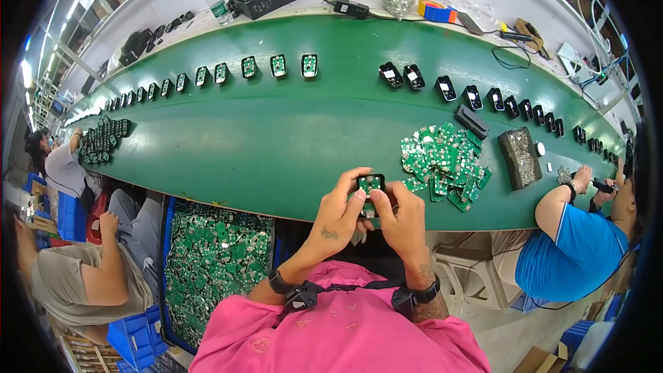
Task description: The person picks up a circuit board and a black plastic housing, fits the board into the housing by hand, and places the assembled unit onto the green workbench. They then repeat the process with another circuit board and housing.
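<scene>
Just over the front edge of the bench, my left hand [335, 213] and my right hand [402, 215] grip a small black plastic case with a green circuit board [371, 182] in it. Both thumbs press on the board's face, while the fingers wrap the case's sides. A loose heap of green circuit boards [445, 155] lies to the right of my hands. Beyond it a row of black cases [445, 88] with white patches runs off to the right. Similar cases with green boards [278, 65] form a line toward the far left.
A black block [472, 121] and a dark tray of small metal parts [510, 155] lie right of the heap. Below the bench, a blue-rimmed crate [166, 255] holds many boards. Co-workers sit on both sides; the right one [573, 252] holds a dark tool. A bottle [217, 5] stands behind.
</scene>
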### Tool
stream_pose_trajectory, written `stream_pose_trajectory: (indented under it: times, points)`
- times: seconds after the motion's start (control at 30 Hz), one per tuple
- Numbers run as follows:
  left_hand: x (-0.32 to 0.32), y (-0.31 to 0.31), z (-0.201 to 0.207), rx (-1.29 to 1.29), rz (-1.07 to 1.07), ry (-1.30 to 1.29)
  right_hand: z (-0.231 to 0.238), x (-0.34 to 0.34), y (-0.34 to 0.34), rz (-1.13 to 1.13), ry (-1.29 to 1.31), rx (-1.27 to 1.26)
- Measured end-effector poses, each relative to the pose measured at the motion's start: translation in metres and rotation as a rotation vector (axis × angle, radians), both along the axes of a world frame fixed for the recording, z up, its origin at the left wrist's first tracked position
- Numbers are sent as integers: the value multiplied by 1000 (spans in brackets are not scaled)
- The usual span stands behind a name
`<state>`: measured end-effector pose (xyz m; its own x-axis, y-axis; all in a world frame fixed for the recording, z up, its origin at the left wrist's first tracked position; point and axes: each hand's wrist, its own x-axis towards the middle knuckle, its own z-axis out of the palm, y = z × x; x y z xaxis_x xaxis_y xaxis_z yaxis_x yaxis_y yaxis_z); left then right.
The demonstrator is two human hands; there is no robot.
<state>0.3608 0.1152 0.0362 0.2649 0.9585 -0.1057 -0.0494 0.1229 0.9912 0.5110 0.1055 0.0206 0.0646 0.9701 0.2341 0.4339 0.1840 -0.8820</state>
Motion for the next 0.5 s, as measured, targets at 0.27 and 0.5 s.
stream_pose_trajectory:
  times: [0.27, 0.5]
  points:
    - [8, 2, 4, 139, 18, 159, 1, -7, 2, -19, 99, -43]
    - [13, 8, -16, 492, 173, 297, -13, -15, 7, -68, 9, 133]
